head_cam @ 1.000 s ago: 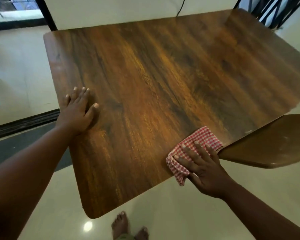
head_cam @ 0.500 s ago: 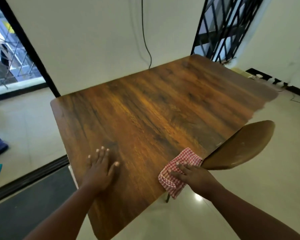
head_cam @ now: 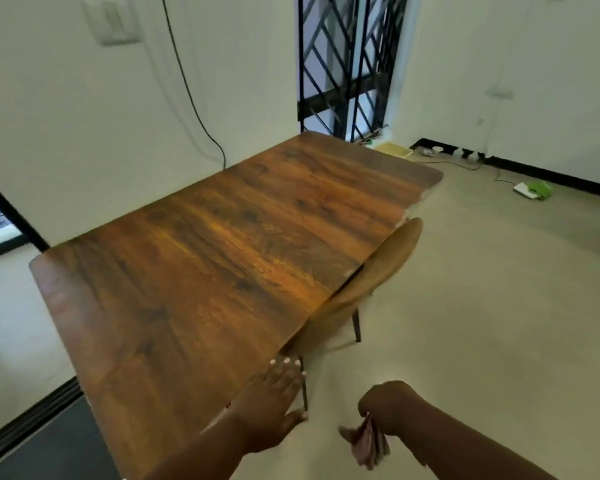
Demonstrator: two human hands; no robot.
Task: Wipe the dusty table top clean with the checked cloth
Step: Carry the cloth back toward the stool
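The dark wooden table top (head_cam: 205, 271) fills the middle of the head view, bare and glossy. My left hand (head_cam: 274, 400) lies flat with fingers together on the table's near right edge. My right hand (head_cam: 388, 407) is off the table, low over the floor to the right of that edge. It is closed around the red-and-white checked cloth (head_cam: 368, 445), which hangs bunched and blurred below the fist, touching nothing.
A brown chair (head_cam: 368, 282) is tucked against the table's right side. A black cable (head_cam: 194, 98) runs down the wall behind. A metal grille door (head_cam: 347, 64) stands at the back. A green and white object (head_cam: 534, 190) and cords lie on the floor at right.
My right hand has lifted the cloth off the table's near edge and pulled it back over the floor. My left hand slid right to the table's near corner. The view tilted up.
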